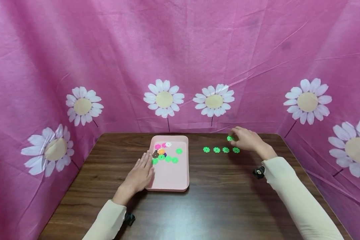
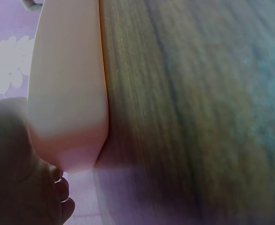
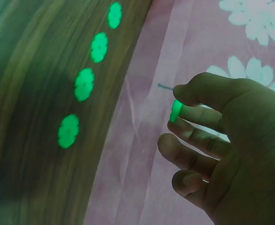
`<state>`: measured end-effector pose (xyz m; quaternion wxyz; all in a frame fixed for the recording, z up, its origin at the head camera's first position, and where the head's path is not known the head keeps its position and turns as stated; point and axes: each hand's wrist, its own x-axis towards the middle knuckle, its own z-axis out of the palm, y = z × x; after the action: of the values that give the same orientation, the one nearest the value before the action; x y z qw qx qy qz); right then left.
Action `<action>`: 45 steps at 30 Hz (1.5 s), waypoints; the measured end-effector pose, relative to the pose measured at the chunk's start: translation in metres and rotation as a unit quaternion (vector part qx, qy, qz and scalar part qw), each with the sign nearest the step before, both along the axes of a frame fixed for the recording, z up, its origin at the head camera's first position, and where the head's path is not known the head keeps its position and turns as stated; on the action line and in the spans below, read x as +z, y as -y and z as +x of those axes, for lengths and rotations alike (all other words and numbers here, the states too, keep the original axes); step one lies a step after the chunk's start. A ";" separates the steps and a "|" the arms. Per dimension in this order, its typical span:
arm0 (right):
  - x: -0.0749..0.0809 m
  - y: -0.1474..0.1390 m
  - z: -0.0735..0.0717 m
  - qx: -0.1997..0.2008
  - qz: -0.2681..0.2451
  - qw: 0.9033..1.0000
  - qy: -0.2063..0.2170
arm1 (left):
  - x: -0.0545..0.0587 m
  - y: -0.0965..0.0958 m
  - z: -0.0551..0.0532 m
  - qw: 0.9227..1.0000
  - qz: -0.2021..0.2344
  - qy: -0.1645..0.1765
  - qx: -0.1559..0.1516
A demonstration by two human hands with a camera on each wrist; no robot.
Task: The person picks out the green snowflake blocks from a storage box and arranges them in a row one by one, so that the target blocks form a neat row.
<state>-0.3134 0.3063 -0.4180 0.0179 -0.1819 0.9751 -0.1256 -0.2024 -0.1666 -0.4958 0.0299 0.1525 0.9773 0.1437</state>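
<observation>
My right hand (image 1: 246, 138) pinches a green flower-shaped plastic disc (image 3: 175, 111) between thumb and fingertips, raised above the far right of the table. Just below it in the head view runs a row of several matching green discs (image 1: 216, 150) lying flat on the wood. With fingers straight and together, my left hand (image 1: 139, 175) rests along the left rim of a pink tray (image 1: 170, 178). In the tray's far half lie loose green discs (image 1: 175, 160), pink ones (image 1: 157, 146), a white one (image 1: 168, 144), an orange one (image 1: 161, 151) and a brown one (image 1: 155, 154).
The dark wooden table (image 1: 210, 206) ends at a pink curtain (image 1: 186, 60) printed with white daisies, which also hangs along both sides. A small black device (image 1: 259, 172) sits at the right wrist and another (image 1: 129, 219) at the left.
</observation>
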 end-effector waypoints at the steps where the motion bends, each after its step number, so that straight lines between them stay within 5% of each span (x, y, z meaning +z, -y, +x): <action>1: -0.001 -0.003 0.001 0.000 -0.001 1.000 0.000 | 0.000 0.001 0.000 1.000 0.000 0.001 0.000; 30: -0.065 -0.074 0.004 -0.048 0.013 0.997 0.051 | -0.001 0.003 0.004 1.000 0.011 0.004 -0.006; 45: -0.074 -0.078 0.004 -0.051 0.007 0.997 0.051 | 0.000 0.003 0.004 1.000 0.007 0.001 -0.008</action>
<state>-0.3089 0.3848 -0.4921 0.0622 -0.1247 0.9819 -0.1283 -0.1982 -0.1698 -0.4961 0.0313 0.1603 0.9750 0.1509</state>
